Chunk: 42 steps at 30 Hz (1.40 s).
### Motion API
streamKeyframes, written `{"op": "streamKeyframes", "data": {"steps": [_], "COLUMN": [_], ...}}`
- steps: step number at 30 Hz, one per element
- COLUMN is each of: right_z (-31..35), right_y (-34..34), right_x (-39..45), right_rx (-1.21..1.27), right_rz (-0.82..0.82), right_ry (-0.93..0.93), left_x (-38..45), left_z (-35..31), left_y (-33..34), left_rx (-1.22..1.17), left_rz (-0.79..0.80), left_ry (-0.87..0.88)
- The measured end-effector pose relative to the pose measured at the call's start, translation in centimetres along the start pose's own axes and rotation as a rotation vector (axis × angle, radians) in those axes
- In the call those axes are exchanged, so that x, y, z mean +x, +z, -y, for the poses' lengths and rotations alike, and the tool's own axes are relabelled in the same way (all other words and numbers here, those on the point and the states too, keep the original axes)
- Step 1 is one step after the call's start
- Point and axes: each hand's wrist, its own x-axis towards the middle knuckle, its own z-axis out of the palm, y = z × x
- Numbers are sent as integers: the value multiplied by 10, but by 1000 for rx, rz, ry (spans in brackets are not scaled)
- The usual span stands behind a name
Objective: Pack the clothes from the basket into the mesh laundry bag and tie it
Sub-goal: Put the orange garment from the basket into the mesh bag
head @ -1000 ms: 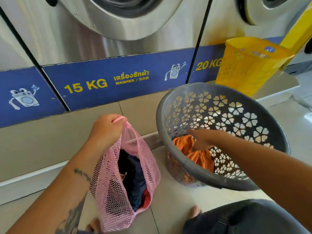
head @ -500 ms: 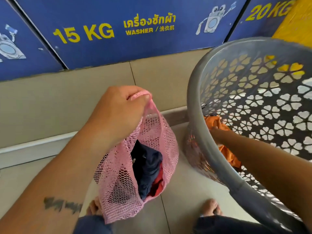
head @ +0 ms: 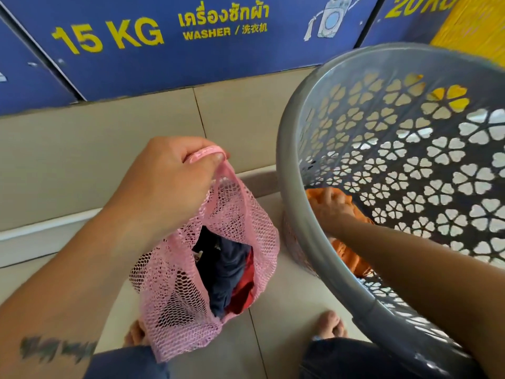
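My left hand (head: 166, 184) holds the pink mesh laundry bag (head: 175, 283) up by its rim, its mouth hanging open above the floor. Dark blue clothes (head: 224, 272) and a red garment (head: 244, 289) lie inside the bag. To the right stands the grey plastic basket (head: 306, 236) with flower-shaped holes. My right hand (head: 332, 207) reaches down inside it and grips an orange garment (head: 352, 258) at the bottom. The basket's near wall hides part of that garment.
Blue washer panels (head: 169, 47) marked 15 KG and 20 KG stand behind a beige tiled step (head: 82, 149). A yellow basket (head: 475, 26) shows at the top right. My bare feet (head: 329, 325) and dark-trousered knees are on the tiled floor below the bag.
My head has dropped and come closer, so the bag and basket look larger. My right hand has closed more firmly on the orange garment. The left hand still holds the bag up.
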Motion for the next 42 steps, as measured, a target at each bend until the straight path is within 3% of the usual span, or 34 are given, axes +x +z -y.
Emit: {"op": "streamKeyframes", "data": {"steps": [6,10,18,21,26,32,36,42], "right_z": [8,2,-8,-19,-35,-60,-73,-48], "right_y": [44,53,42,1,-87,-127,-141,-170], "right_x": [17,4,32,20,-58,-152,-216,-321], "right_rx": [148,26,-80,-144,-85,177,382,669], "right_rz": [145,-43,-27,-39,-235,-418,-635,-1038], "right_ry": [-71,-98,-262,-309,-305,-248,-251,-409], "left_x": [1,2,-2,-3,-9,-22,-44,-72], "left_z": [4,4,4,2,0,0,0,7], "left_y": [2,0,-2,-5,-15,-23,-33,-53], "left_rx": [3,8,108,145,80,30,-32,-31], "left_rz": [7,-2,-40,-44,-50,-53,-78,-124], "left_ry": [11,12,51,56,56,42,29,23]}}
